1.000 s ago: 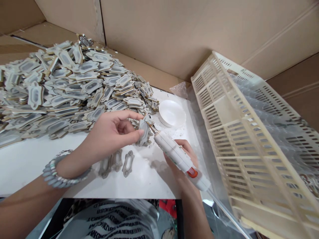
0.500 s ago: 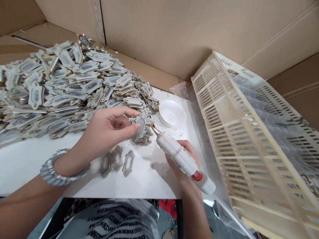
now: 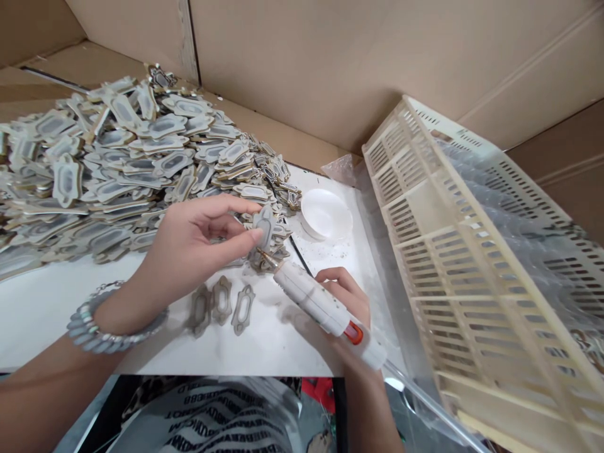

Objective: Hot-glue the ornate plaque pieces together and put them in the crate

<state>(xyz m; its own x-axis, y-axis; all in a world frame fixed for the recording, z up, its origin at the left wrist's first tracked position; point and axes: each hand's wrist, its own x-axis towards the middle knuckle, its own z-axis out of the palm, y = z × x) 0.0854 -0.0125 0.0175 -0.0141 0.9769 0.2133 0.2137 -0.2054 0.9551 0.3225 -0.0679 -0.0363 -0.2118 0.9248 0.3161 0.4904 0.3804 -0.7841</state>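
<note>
My left hand (image 3: 202, 242), with a beaded and coiled bracelet at its wrist, pinches a small grey frame-shaped piece (image 3: 265, 225) between thumb and index finger. It holds the piece over a small stack of similar pieces. My right hand (image 3: 346, 296) is wrapped round a white pen-shaped tool (image 3: 316, 302) with an orange-red window and a narrow metal tip. That tip is at the lower edge of the held piece; whether it touches cannot be told. Three grey open frames (image 3: 243, 309) lie on the table below my left hand. A thin dark stick (image 3: 301, 255) shows beyond the tool.
A large heap of grey frame-shaped pieces (image 3: 117, 170) fills the left and back. Beyond the tool stands a white bowl (image 3: 326, 215). A cream slotted plastic crate (image 3: 438, 251) with clear plastic in it takes up the right. Cardboard walls (image 3: 302, 75) close off the back.
The white tool has moved left and slightly down, bringing its tip from the stack's right side to the held piece. My left hand has shifted slightly left. The dark stick has come into sight.
</note>
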